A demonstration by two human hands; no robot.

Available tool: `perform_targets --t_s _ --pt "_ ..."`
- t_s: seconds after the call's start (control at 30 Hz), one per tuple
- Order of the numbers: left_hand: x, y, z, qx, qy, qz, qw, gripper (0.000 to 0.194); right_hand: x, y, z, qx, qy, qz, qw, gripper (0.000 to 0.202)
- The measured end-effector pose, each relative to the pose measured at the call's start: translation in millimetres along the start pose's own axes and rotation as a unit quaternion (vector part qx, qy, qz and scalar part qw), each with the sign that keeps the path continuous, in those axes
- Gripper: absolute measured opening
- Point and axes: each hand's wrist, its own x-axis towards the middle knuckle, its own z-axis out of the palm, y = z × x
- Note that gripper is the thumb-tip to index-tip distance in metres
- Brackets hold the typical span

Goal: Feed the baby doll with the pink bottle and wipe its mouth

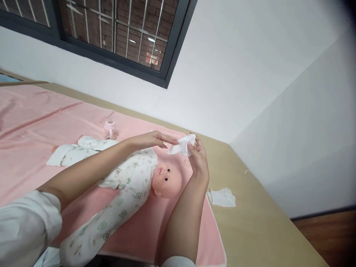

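Note:
A white tissue [182, 145] is raised above the head end of a baby doll, pinched between the thumb and fingers of my right hand [199, 157]. My left hand [152, 140] comes in from the left with its fingers stretched out; the fingertips reach the tissue's left edge, and I cannot tell whether they press on it. Beneath my arms the baby doll [168, 181] lies face up in a white printed outfit [139, 167]. My left forearm hides part of its body.
The doll lies on a pink mat [139, 230] over a wooden table [250, 218]. A pink-lidded baby bottle [110, 129] stands near the doll's legs. Another white tissue [222, 197] lies right of the mat. Behind are a white wall [222, 74] and a barred window [119, 29].

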Motion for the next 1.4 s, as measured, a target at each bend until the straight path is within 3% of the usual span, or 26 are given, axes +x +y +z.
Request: perform_targets --t_s 0.13,0.23,0.33,0.43,0.57,0.73,0.9,1.17,1.3,1.4 --pt "-14 -1 -0.8 -0.04 0.047 -0.001 0.998 0.044 -7 -20 22 -0.086 -0.022 -0.021 0.996 0.047" --pt "-22 0 3.5 -0.068 0.146 -0.02 0.987 0.025 -13 -32 38 -0.145 -0.034 -0.02 0.989 0.047" --pt "-29 0 8.2 -0.121 0.222 -0.052 0.966 0.037 -19 -40 54 -0.198 -0.055 -0.014 0.979 0.042" --pt "-36 0 10.0 -0.164 0.189 -0.045 0.967 0.051 -24 -45 66 -0.241 -0.077 -0.011 0.967 0.038" --pt "-43 3 10.7 -0.189 0.125 -0.051 0.973 0.053 -26 -47 75 -0.25 -0.105 -0.004 0.963 0.035" --pt "-46 7 10.6 -0.077 0.143 -0.036 0.986 0.036 -26 -47 81 -0.213 -0.135 0.013 0.968 0.034" --pt "-52 13 7.1 -0.094 0.094 -0.039 0.99 0.027 -27 -49 83 -0.217 -0.128 0.011 0.968 0.036" --pt "-64 32 -0.6 0.031 0.186 0.108 0.976 0.01 -23 -47 76 -0.263 -0.114 -0.005 0.958 0.036" --pt "-72 42 -2.9 0.044 0.118 0.111 0.986 0.009 -16 -41 58 -0.255 -0.091 -0.014 0.963 0.034" --pt "-72 41 1.7 0.026 0.042 0.024 0.998 0.019 -13 -36 43 -0.243 -0.064 0.0 0.968 0.034"
